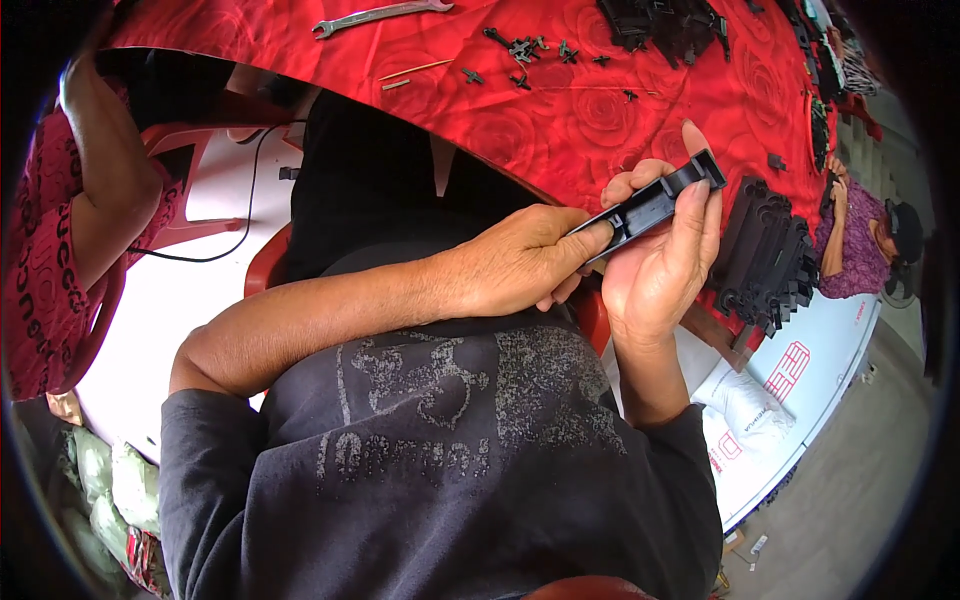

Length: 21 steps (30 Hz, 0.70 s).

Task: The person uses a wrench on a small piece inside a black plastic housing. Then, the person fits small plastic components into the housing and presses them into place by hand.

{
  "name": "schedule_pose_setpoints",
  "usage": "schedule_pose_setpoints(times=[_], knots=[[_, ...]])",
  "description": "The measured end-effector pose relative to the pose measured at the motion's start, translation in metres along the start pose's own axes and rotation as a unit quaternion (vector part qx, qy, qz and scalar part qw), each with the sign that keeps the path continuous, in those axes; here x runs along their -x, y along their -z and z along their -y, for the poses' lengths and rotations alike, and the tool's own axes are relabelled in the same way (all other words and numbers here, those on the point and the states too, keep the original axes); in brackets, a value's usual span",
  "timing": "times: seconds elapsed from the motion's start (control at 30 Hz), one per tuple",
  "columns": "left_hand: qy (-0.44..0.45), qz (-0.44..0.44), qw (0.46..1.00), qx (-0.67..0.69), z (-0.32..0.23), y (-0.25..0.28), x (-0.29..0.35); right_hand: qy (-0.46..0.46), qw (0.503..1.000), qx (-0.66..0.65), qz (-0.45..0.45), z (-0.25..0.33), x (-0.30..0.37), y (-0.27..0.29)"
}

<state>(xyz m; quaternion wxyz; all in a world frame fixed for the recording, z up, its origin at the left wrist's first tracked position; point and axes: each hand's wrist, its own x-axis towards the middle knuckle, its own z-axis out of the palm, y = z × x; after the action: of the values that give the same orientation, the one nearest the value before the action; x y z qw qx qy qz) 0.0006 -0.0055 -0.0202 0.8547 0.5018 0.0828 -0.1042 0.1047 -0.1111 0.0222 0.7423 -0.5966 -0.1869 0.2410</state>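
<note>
A long black plastic channel-shaped piece (pixel 645 212) is held slantwise in front of me, beside the table edge, its hollow side facing up. My left hand (pixel 520 262) grips its lower end, with the thumb pressed into the channel near a small black fitting. My right hand (pixel 655 275) cradles the upper end from beneath, thumb along the side and fingers behind it. Part of the piece's underside is hidden by my hands. Just right of them lies a stack of similar black plastic pieces (pixel 765 250).
A red rose-patterned cloth (pixel 560 120) covers the table. On it lie a wrench (pixel 380 17), thin wooden sticks (pixel 418 70), small black clips (pixel 525 48) and a black heap (pixel 665 25). One person (pixel 110 180) sits at left; another (pixel 860 240) is at far right.
</note>
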Motion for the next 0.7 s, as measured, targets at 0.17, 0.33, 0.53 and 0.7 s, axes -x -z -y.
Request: schedule_pose_setpoints(times=[0.17, 0.33, 0.53, 0.7], knots=[[0.017, 0.001, 1.000, 0.000, -0.003, -0.001, 0.000, 0.006, 1.000, 0.006, -0.003, 0.000, 0.000, -0.004], [0.023, -0.007, 1.000, 0.009, -0.005, -0.001, 0.001, 0.016, 1.000, 0.010, -0.003, -0.002, 0.000, -0.008], [0.021, -0.013, 1.000, 0.019, -0.004, -0.002, 0.000, 0.020, 1.000, 0.015, 0.004, -0.003, -0.001, -0.012], [0.020, -0.021, 1.000, 0.001, -0.002, -0.002, 0.000, 0.024, 1.000, 0.019, 0.002, -0.001, 0.000, -0.015]])
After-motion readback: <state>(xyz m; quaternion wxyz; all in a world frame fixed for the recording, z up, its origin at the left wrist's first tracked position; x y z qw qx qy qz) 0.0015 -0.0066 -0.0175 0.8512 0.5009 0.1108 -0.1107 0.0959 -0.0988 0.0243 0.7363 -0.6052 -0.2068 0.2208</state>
